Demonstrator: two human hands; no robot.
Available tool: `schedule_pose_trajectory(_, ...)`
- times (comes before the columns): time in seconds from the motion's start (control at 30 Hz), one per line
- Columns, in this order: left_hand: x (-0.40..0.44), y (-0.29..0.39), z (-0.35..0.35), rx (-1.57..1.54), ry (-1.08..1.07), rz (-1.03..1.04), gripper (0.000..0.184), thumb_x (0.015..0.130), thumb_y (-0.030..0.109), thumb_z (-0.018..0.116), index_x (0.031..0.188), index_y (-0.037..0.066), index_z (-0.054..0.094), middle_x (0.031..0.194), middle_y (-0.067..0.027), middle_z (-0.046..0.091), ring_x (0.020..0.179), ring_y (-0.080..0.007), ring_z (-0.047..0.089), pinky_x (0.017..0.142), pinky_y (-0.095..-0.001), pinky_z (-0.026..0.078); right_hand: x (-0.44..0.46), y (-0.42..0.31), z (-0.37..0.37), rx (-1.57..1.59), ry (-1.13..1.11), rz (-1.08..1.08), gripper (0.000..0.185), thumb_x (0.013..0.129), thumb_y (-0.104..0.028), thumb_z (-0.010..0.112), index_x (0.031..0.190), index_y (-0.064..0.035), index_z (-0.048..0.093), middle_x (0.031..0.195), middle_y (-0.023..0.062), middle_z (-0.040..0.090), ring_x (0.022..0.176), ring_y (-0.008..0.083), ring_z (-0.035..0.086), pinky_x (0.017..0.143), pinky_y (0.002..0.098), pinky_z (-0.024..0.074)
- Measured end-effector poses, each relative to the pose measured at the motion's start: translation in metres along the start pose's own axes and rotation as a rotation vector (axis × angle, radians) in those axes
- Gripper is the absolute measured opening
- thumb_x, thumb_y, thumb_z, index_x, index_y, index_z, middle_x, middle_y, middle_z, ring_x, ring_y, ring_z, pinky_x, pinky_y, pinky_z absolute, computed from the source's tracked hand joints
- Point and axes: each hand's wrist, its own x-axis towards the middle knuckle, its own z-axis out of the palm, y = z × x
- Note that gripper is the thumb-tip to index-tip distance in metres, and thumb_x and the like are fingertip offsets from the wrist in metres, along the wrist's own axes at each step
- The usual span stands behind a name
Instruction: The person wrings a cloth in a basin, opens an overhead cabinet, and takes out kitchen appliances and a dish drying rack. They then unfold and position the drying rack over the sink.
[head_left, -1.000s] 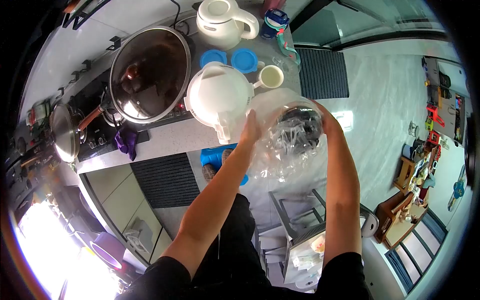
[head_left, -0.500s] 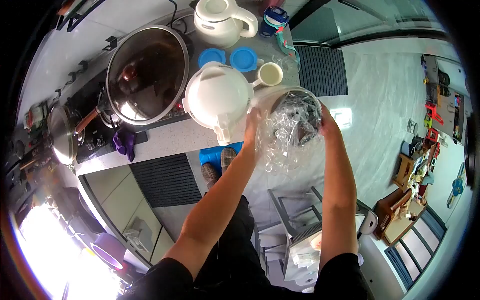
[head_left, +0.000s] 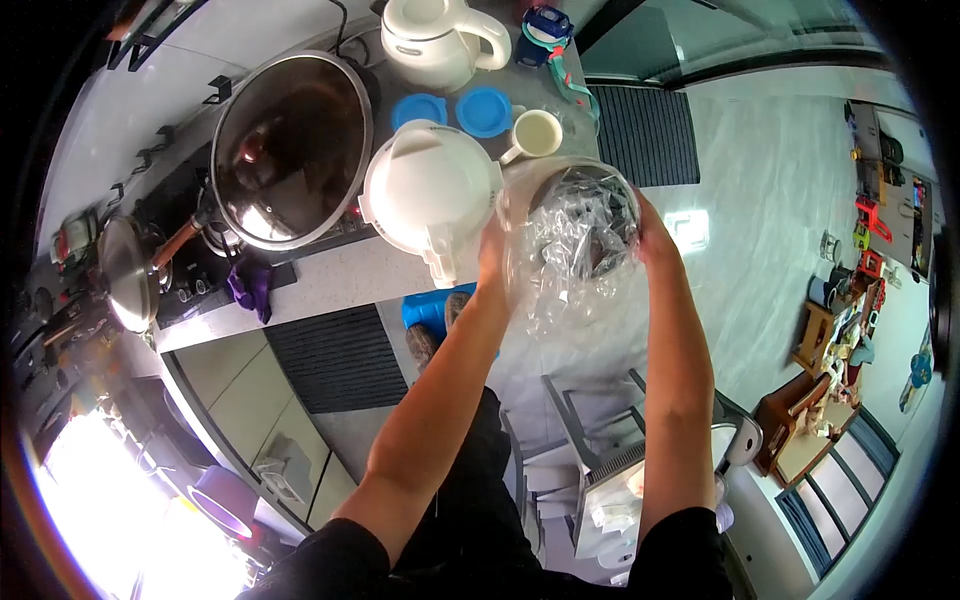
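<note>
Between my two hands is a round, clear plastic container (head_left: 515, 200) with a wide rim, tilted toward me. Crinkled clear plastic film (head_left: 575, 255) bunches in its mouth and hangs over the near side. My left hand (head_left: 492, 252) is closed on the container's left side, its fingers partly hidden. On the opposite side, my right hand (head_left: 652, 238) grips near the rim. Close to my left hand stands a white lidded pitcher (head_left: 430, 190) on the counter. A cream mug (head_left: 537, 133) sits just behind the container.
Two blue round lids (head_left: 485, 111), a white electric kettle (head_left: 432, 45) and a dark blue bottle (head_left: 543, 35) stand farther back on the counter (head_left: 330, 275). A large glass-lidded pan (head_left: 292, 150) is on the stove at left. A grey chair (head_left: 570, 425) is below my arms.
Both hands and the container have shifted slightly upward in the view, nearer the mug. My hold on both sides stays the same.
</note>
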Motion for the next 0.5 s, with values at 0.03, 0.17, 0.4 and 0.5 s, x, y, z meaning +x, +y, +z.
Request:
schedule_pose_trajectory(0.03,0.001,0.002,-0.008,0.004,-0.055,-0.042,0.064,0.096,0.055,0.044,0.144,0.012,0.042,0.131,-0.0044,0.052,0.119,-0.0222,0.052,0.096,-0.0415,0.047,-0.005,0.0,-0.003,0.032,0.012,0.062,0.052,0.102,-0.042,0.044,0.127,0.0015,0.058,0.12,0.0143,0.066,0.107,0.0243,0.065,0.098,0.0423,0.0511)
schedule_pose_trajectory(0.17,-0.003,-0.008,-0.043,0.188,0.002,-0.036,0.078,0.097,0.061,0.039,0.155,0.01,0.024,0.157,-0.0071,0.027,0.144,-0.0239,0.026,0.114,-0.0387,0.025,-0.008,0.017,-0.03,0.075,0.036,0.076,0.063,0.102,-0.052,0.039,0.134,0.0005,0.052,0.129,0.0137,0.062,0.115,0.0275,0.061,0.105,0.0437,0.0449)
schedule_pose_trajectory(0.4,-0.067,-0.047,-0.099,0.148,0.356,-0.065,0.067,0.092,0.061,0.051,0.135,0.01,0.049,0.129,-0.0045,0.053,0.125,-0.0227,0.045,0.101,-0.0478,0.035,-0.051,0.044,-0.03,0.144,0.271,0.018,0.064,0.101,-0.053,0.038,0.146,-0.0088,0.041,0.15,0.0159,0.042,0.139,0.0311,0.037,0.116,0.0507,0.0251)
schedule_pose_trajectory(0.5,-0.142,-0.036,-0.105,0.048,0.312,-0.267,0.054,0.096,0.055,0.051,0.126,0.01,0.057,0.11,-0.0028,0.059,0.104,-0.0173,0.054,0.09,-0.0373,0.041,-0.09,0.055,-0.033,0.146,0.452,0.01,0.066,0.099,-0.055,0.041,0.149,-0.0119,0.037,0.156,0.0177,0.032,0.145,0.0325,0.025,0.117,0.0525,0.0188)
